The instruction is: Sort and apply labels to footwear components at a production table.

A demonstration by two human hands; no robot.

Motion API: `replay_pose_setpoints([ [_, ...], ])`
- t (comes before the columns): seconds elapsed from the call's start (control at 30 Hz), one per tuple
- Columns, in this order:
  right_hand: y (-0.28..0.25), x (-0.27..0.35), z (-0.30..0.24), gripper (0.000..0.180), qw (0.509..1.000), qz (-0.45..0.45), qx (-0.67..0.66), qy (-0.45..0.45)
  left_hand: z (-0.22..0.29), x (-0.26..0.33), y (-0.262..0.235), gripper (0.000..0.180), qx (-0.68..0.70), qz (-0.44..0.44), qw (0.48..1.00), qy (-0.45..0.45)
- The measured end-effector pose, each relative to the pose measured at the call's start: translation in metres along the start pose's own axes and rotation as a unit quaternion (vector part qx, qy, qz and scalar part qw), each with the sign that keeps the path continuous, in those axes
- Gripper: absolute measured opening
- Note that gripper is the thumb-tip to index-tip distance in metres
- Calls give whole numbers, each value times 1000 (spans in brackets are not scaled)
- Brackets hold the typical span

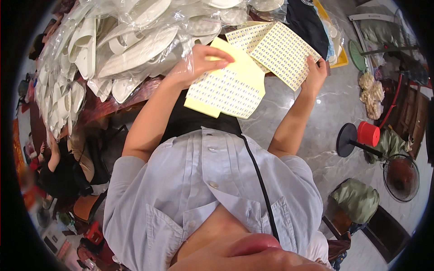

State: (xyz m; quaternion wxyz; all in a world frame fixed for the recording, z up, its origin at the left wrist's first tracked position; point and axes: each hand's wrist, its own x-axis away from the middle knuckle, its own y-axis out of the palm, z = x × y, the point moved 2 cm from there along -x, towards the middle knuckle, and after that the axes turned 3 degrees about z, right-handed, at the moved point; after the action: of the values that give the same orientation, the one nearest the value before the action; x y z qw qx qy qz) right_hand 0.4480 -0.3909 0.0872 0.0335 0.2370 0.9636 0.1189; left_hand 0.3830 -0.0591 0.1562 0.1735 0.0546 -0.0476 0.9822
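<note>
My left hand [203,62] is closed at the upper left edge of a pale yellow sticker sheet [226,90], with thumb and fingertips over its bare upper part. Rows of small printed labels cover the sheet's lower part, and its outline is uneven. My right hand [315,74] grips the right edge of a fuller sticker sheet [282,56], thumb on top. Behind these two lies another sticker sheet [246,36], partly covered. Close beyond my left hand, white slippers [135,49] in clear plastic bags are heaped on the table.
Dark cloth [305,22] and a yellow tray [343,58] are at the table's far right. On the grey floor to the right stand a red container [368,134], a fan [401,177] and a green covered bundle [355,201]. Another person [56,174] sits at left.
</note>
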Motion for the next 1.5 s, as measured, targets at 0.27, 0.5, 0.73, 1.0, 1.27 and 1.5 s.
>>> replay_pose_setpoints([
  [0.27, -4, 5, -15, 24, 992, -33, -125, -16, -50, -73, 22, 22, -61, -14, 998, -27],
  [0.5, 16, 30, -66, 17, 978, -3, -90, -186, -60, -76, 19, 22, -6, -9, 999, -52],
  [0.73, 68, 97, -61, 14, 816, -273, 209, -464, -71, -77, -3, 68, 339, -36, 931, -132],
  [1.0, 23, 129, 10, 19, 780, -283, 356, -431, -62, -76, 12, 48, 179, 35, 980, -82],
  [1.27, 15, 118, -12, 32, 772, -333, 408, -356, -64, -74, 13, 42, 133, 52, 987, -76],
  [1.5, -3, 77, -17, 23, 872, -218, 294, -324, -68, -76, 11, 47, 158, 42, 983, -89],
])
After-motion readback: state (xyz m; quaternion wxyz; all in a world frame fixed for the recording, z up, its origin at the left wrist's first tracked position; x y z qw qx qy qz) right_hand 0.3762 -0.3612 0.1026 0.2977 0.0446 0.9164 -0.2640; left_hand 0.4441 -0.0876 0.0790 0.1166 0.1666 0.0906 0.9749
